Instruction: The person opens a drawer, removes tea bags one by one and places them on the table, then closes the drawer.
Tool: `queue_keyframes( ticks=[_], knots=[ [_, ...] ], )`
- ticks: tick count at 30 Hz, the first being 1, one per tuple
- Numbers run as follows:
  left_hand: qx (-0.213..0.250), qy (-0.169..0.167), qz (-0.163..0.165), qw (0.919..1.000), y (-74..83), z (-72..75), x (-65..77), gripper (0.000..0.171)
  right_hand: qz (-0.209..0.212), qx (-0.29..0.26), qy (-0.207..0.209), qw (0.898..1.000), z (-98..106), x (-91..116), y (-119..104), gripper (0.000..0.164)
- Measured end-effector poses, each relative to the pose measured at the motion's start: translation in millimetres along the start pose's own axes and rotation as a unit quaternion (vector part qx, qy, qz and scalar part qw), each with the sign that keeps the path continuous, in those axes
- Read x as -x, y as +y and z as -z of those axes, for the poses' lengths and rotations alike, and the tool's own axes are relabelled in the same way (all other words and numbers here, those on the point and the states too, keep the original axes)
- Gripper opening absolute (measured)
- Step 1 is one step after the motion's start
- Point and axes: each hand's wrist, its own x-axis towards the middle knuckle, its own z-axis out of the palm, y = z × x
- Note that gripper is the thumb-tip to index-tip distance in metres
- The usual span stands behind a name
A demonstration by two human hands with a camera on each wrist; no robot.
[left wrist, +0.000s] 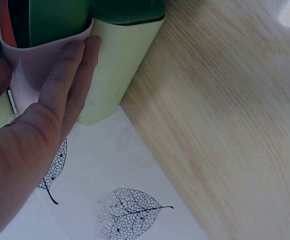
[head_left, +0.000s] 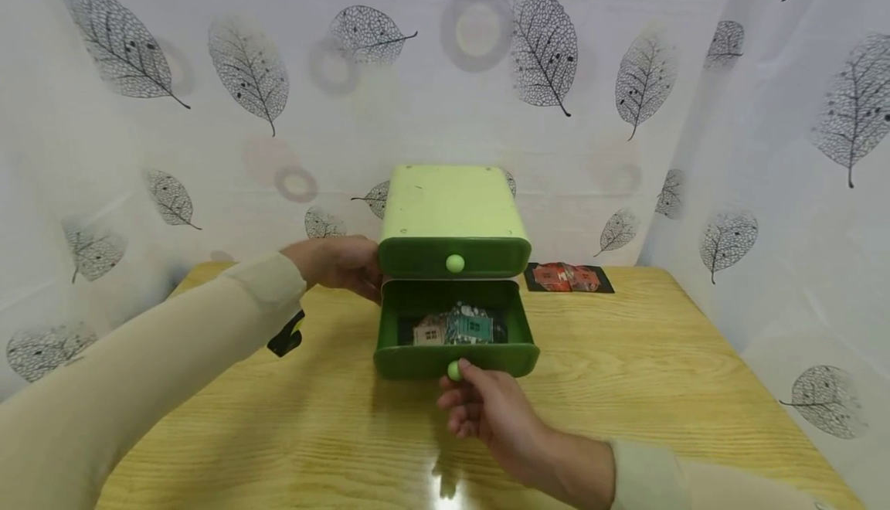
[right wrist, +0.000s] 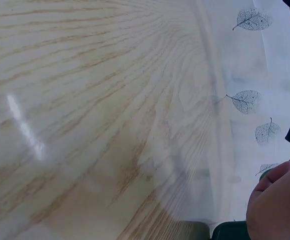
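Note:
A small drawer cabinet (head_left: 452, 201) with a pale yellow-green top and dark green drawer fronts stands on the table. Its upper drawer (head_left: 417, 256) is closed. Below it, a green drawer (head_left: 410, 363) is pulled out; inside lie a beige house-shaped piece (head_left: 429, 331) and a teal one (head_left: 474, 328), seemingly in clear wrapping. My right hand (head_left: 504, 417) pinches this drawer's round light-green knob (head_left: 455, 371) between thumb and finger. Along the cabinet's left side my left hand (head_left: 341, 263) rests, its straight fingers (left wrist: 55, 90) touching the pink middle casing (left wrist: 27, 72).
A black card with red wrapped pieces (head_left: 570, 277) lies on the table right of the cabinet. To the left, a black and yellow object (head_left: 287, 334) is partly hidden by my left sleeve. Leaf-patterned white curtain (head_left: 431, 93) surrounds the wooden table (head_left: 647, 371).

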Motion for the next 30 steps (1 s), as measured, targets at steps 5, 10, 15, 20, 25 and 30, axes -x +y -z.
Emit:
queue_keyframes(
  ticks=[5,10,15,20,25,30],
  knots=[
    [-0.007,0.002,-0.003,1.0000,-0.9,-0.2,-0.7,0.030,0.001,0.001,-0.010,1.000,-1.6,4.0,4.4,0.043],
    [-0.016,0.001,-0.005,0.9999,-1.1,0.4,-1.7,0.028,-0.003,0.001,-0.014,1.000,-3.4,8.4,7.2,0.041],
    [-0.023,0.002,-0.008,0.9997,-1.6,0.4,-2.4,0.023,-0.005,0.000,-0.016,1.000,-4.5,14.2,9.4,0.039],
    [-0.021,0.006,-0.006,0.9998,-2.4,0.5,-2.8,0.022,-0.021,-0.004,-0.024,0.999,-5.1,20.2,11.2,0.039],
    [-0.022,0.010,-0.002,0.9997,-3.4,0.8,-2.7,0.027,-0.032,-0.007,-0.035,0.999,-4.2,25.1,13.6,0.039],
    [-0.019,0.008,0.000,0.9998,-3.8,0.8,-2.5,0.028,-0.040,-0.009,-0.043,0.998,-3.1,29.9,16.3,0.037]
  ],
)
